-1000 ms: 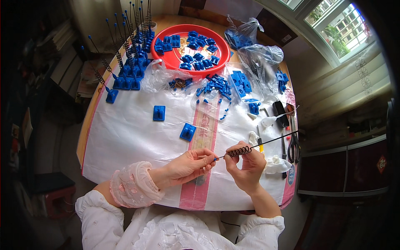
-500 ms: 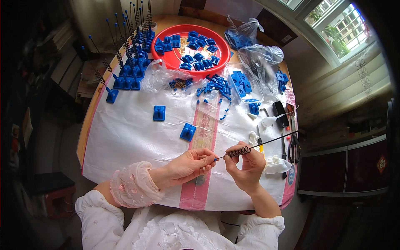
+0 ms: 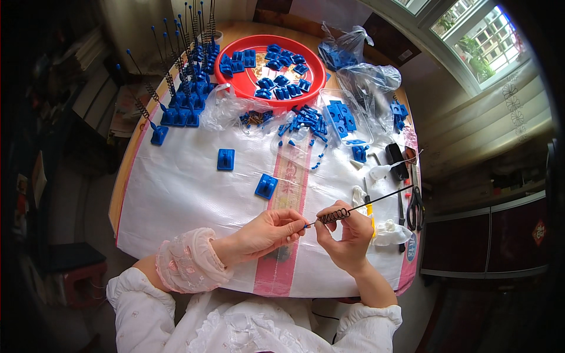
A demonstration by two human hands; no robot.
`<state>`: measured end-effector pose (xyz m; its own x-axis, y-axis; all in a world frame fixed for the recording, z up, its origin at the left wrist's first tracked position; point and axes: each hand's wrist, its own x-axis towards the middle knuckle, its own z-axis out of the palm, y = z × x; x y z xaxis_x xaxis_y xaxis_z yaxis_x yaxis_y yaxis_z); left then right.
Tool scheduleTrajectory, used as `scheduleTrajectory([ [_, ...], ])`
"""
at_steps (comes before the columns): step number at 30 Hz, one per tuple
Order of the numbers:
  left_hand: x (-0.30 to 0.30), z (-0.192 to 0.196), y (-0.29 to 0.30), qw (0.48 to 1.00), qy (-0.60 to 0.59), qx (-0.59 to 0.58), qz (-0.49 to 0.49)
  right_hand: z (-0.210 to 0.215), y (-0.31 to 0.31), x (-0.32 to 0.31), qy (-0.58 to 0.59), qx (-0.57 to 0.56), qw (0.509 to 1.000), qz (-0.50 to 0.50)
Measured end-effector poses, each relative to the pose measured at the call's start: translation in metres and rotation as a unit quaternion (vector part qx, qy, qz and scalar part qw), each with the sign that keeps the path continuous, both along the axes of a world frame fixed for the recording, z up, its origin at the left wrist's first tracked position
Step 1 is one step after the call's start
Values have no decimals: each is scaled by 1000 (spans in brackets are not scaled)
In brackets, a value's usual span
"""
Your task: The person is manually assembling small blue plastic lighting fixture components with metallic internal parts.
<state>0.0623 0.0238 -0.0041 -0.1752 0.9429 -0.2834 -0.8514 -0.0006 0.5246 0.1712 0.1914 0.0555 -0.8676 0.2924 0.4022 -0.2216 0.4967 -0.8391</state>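
My right hand [image 3: 346,242] is closed around a black coil spring [image 3: 336,215] with a long straight rod that points up and to the right. The spring's other end reaches a small blue plastic piece [image 3: 306,226], pinched between the thumb and finger of my left hand [image 3: 269,232]. How far the wire goes into the piece is hidden by my fingers. Beyond my hands lie two square blue bases with raised clips, one nearer [image 3: 266,186] and one farther left [image 3: 225,159].
Assembled blue bases with upright springs [image 3: 180,112] crowd the far left. A red round tray [image 3: 318,82] of blue parts stands at the back, near loose blue pieces [image 3: 307,119] and a clear plastic box [image 3: 366,138]. Scissors [image 3: 415,207] and a yellow-handled screwdriver [image 3: 369,209] lie at right.
My right hand has shifted slightly left with the spring, and the rod's far tip has moved left. My left hand keeps its pinch on the blue piece, nearly still.
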Motion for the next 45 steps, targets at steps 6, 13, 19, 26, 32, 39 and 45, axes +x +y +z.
scheduleTrajectory([
  [6, 0, -1, 1, 1000, 12, -22, 8, 1, 0, -1, 9, 12, 1000, 5],
  [13, 1, -6, 2, 1000, 14, -16, 15, 0, -1, -3, 19, 22, 1000, 4],
  [19, 0, -4, 2, 1000, 6, -22, 9, 3, -1, -2, 21, 28, 999, 0],
  [26, 0, -2, 1, 1000, 5, -28, 10, 4, 0, -1, 30, 21, 999, -4],
  [32, 0, -2, 1, 1000, 2, -25, 10, 4, 0, -1, 28, 27, 999, -3],
  [39, 0, 0, 1, 1000, 4, -29, 8, 2, 0, -1, 27, 25, 999, 3],
  [45, 0, 0, 1, 999, 6, -30, 10, 2, -1, -2, 25, 22, 999, 2],
])
